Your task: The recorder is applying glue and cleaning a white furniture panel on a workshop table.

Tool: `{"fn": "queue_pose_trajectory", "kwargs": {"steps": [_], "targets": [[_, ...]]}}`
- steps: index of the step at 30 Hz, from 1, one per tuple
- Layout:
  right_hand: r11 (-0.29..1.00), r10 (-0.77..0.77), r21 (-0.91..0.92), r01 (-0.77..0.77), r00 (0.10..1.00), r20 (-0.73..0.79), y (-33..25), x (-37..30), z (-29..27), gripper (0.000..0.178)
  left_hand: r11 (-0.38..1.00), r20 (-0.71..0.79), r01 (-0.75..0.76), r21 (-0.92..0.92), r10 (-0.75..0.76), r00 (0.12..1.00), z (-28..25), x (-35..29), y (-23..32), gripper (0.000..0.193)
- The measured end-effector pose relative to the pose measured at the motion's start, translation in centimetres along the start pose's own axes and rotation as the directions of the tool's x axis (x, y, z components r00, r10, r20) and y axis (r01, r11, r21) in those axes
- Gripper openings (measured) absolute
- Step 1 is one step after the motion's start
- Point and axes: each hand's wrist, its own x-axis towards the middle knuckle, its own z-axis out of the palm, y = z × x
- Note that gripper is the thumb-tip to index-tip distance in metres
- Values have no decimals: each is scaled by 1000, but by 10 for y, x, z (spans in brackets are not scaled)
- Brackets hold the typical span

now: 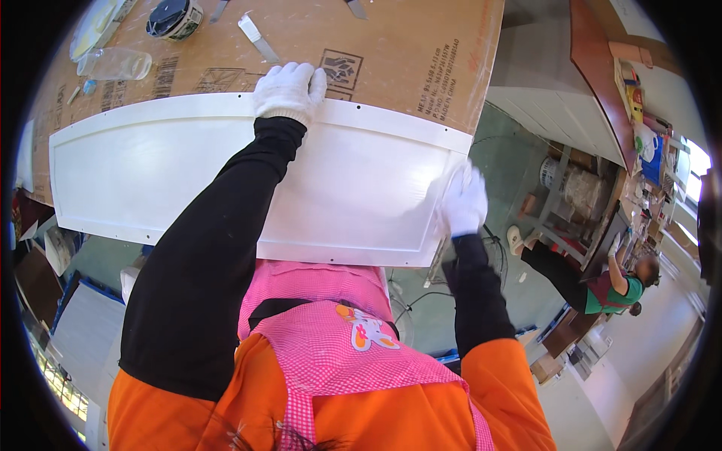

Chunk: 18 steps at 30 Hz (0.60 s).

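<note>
A long white panel [353, 180] with a raised border and small dark holes along its rim lies in front of me on cardboard. My left hand [289, 92], in a white glove, is closed over the panel's far edge, fingers curled. At the panel's right end is my right hand [463, 200], also white-gloved and blurred by motion. It touches or hovers just over the border there; whether anything is in it, I cannot tell. Just beyond my left hand lies a putty knife [259, 39] with a white handle.
Brown printed cardboard [406, 45] covers the table. At its far left are a clear plastic bottle [114, 64], a round tub [174, 18] and a blue cap [89, 87]. Two more blades lie at the far edge. On the right, another person [613, 289] works at a cluttered bench.
</note>
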Motion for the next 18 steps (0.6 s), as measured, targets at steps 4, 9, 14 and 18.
{"fn": "queue_pose_trajectory", "kwargs": {"steps": [4, 9, 14, 18], "targets": [[981, 164, -101, -164, 986, -13, -28, 99, -18, 52, 998, -14, -11, -60, 10, 1000, 2, 4, 13, 30], [985, 171, -16, -175, 976, -132, -33, 80, -7, 50, 1000, 37, 1, -11, -1, 999, 3, 0, 6, 33], [994, -9, 105, 41, 955, -296, 6, -38, 23, 40, 1000, 131, 20, 1, -20, 991, 1, 1, 4, 40], [928, 241, 337, -162, 948, -209, 27, -187, 45, 29, 999, 151, 9, 46, -16, 988, 0, 5, -7, 42]]}}
